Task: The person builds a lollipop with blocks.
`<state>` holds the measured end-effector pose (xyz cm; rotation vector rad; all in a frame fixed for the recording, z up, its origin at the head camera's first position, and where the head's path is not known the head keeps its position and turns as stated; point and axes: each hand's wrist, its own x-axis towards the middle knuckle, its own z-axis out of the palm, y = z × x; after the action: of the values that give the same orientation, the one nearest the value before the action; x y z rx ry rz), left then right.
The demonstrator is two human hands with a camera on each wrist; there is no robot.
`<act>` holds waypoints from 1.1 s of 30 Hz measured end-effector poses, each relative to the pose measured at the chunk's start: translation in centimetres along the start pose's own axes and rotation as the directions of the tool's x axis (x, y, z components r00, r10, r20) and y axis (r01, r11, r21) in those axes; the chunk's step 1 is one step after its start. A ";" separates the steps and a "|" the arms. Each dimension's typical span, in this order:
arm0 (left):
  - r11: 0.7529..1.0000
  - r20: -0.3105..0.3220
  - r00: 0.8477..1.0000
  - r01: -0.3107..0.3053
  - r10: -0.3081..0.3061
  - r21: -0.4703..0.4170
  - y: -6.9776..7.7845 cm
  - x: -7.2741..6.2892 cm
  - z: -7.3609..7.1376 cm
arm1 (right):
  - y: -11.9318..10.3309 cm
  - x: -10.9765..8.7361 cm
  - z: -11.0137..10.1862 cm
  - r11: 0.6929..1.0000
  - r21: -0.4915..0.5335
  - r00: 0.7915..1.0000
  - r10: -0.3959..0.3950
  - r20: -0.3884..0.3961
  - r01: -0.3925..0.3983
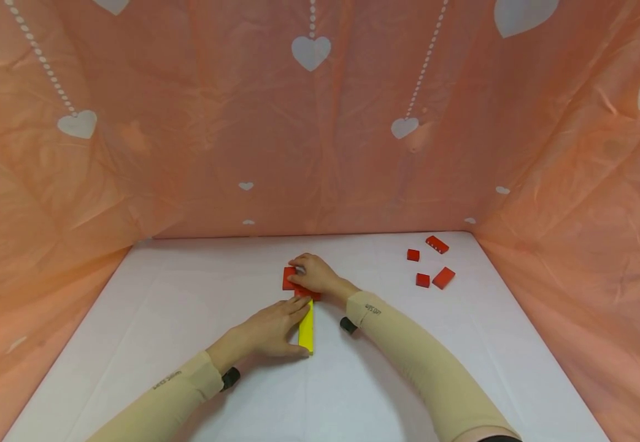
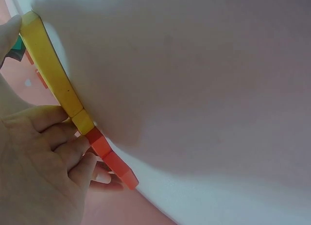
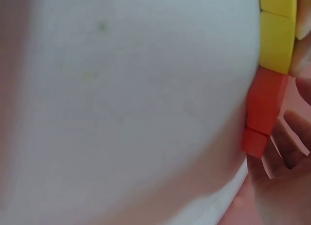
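Note:
A long yellow block (image 1: pixel 306 328) lies lengthwise on the white table, with a short yellow block (image 2: pixel 83 122) against its far end. Beyond these, in line, come red blocks (image 3: pixel 265 96), partly hidden by the hands. My left hand (image 1: pixel 271 328) holds the yellow row, thumb at the near end and fingers along the side by the short block. Just past it, my right hand (image 1: pixel 318 274) grips a red block (image 2: pixel 121 170) at the far end of the row, its fingertips on it in both wrist views. Another red block (image 1: pixel 288 279) shows left of the right thumb.
At the table's back right lie several loose red blocks: two small cubes (image 1: pixel 413 255), a flat block (image 1: pixel 443 278) and one with pale dots (image 1: pixel 437 244). A pink-orange curtain (image 1: pixel 320 141) with white hearts encloses the table's back and sides.

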<state>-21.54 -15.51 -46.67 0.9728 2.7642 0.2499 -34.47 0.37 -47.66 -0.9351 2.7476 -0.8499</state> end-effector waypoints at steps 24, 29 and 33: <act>0.999 0.014 0.999 0.048 -0.049 0.009 0.2 0.2 -0.1 | 3.4 -7.9 -7.5 0.986 0.160 0.960 0.002 -0.279 0.044; 0.999 0.017 0.999 0.037 -0.037 -0.007 0.2 0.1 0.0 | 5.4 -10.6 -9.3 0.985 0.172 0.940 0.069 -0.334 -0.011; 0.999 0.014 0.999 0.030 -0.030 -0.010 0.3 0.1 0.0 | 7.4 -12.9 -10.8 0.982 0.180 0.916 0.116 -0.384 -0.049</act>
<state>-21.42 -15.21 -46.57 0.9260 2.7598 0.2514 -31.01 17.99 -43.49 -0.6698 2.9489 -1.3605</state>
